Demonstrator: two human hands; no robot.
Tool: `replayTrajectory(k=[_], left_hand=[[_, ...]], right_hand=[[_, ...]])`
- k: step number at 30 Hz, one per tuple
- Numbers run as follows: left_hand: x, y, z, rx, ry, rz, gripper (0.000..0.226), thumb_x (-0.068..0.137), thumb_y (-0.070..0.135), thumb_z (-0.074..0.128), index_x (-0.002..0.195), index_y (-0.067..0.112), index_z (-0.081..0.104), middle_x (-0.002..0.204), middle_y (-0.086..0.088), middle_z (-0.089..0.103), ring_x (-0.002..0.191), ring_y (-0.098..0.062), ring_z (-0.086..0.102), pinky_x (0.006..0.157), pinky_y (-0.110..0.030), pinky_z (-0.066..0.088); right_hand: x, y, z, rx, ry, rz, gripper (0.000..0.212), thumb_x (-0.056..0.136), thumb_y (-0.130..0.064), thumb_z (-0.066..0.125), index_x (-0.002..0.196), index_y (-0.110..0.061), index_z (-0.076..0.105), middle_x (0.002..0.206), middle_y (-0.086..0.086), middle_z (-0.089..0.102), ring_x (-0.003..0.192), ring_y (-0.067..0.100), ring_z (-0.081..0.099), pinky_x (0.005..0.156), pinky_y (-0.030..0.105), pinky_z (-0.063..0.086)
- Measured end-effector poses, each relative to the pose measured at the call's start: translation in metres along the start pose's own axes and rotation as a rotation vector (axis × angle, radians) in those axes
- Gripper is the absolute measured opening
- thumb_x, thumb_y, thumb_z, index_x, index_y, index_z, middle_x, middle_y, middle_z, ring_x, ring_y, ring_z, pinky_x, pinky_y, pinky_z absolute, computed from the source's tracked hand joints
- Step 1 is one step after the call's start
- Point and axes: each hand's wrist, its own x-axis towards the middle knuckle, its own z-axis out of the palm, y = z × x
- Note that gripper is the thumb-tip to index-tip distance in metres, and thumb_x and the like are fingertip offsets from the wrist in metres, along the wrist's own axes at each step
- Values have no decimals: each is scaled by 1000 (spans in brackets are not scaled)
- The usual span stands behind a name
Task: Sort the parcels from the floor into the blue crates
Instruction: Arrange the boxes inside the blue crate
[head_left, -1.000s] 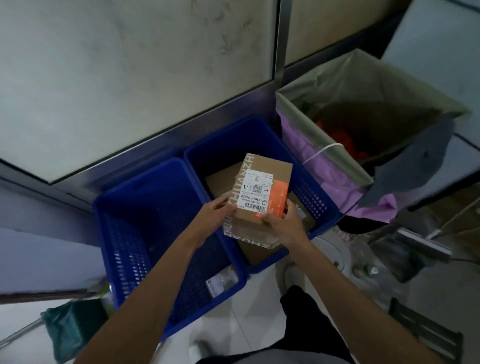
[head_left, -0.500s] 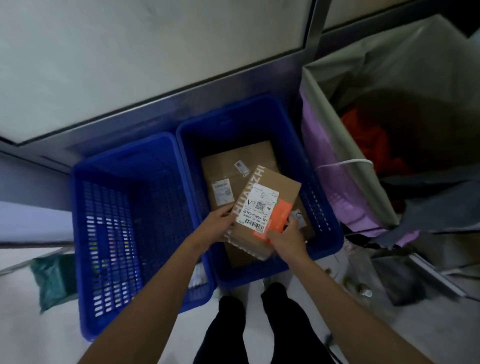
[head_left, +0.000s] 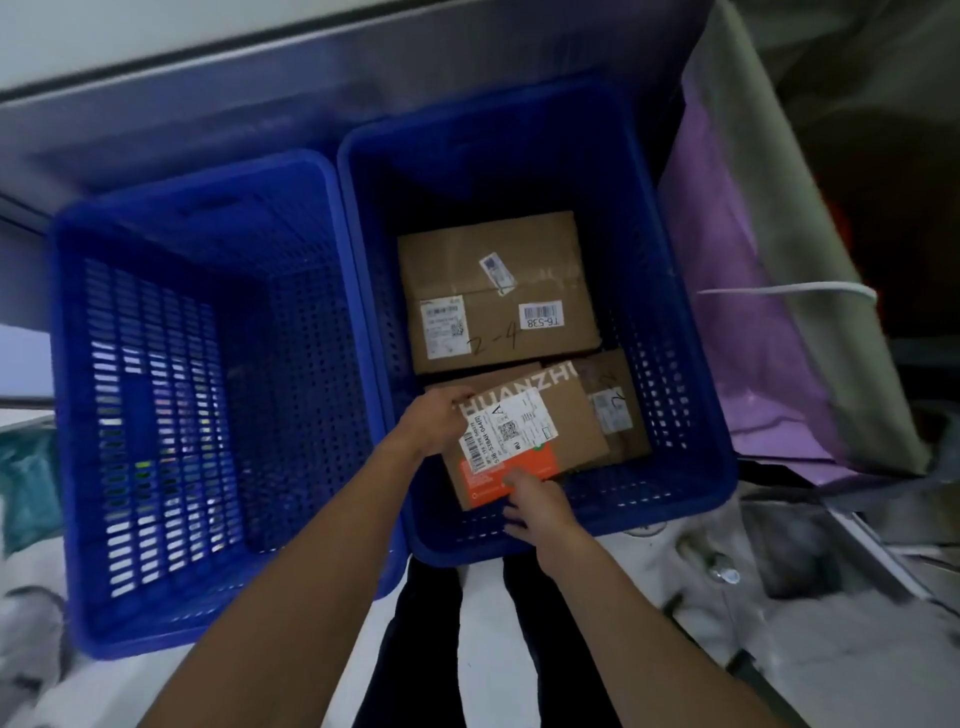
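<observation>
A brown cardboard parcel (head_left: 558, 423) with a white shipping label and an orange patch lies low inside the right blue crate (head_left: 675, 364). My left hand (head_left: 439, 421) grips its left edge. My right hand (head_left: 540, 506) pinches its near edge, thumb on the orange patch. The parcel rests over a smaller box (head_left: 621, 415) and touches a larger brown box (head_left: 493, 260) at the crate's far end. The left blue crate (head_left: 291, 374) stands beside it, and its floor is dark.
Both crates stand against a metal-framed wall (head_left: 260, 104). A large grey and purple sack (head_left: 753, 312) leans on the right crate. A teal bag (head_left: 26, 488) lies at the far left. Clutter sits on the floor at the right (head_left: 810, 561). My legs are below the crates.
Both hands have lowered the parcel from above the rim down into the right crate and turned it flatter. The camera has tilted down over the crates.
</observation>
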Motion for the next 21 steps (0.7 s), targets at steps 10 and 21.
replayTrajectory(k=[10,21], left_hand=[[22,-13,19,272,117,36,57,89,16,54,144,29,47,125,-11,48,115,-26,50,91,-38,50],[23,-17,17,405,87,29,49,90,16,54,138,22,50,126,-9,54,110,-25,56,85,-36,50]], right_hand=[[32,-42,-50,-561,375,-429,31,91,-43,53,99,-16,65,86,4,68,70,20,64,53,30,49],[37,-47,-84,-729,169,-370,48,94,-37,54,138,-20,44,120,1,60,102,20,59,89,36,51]])
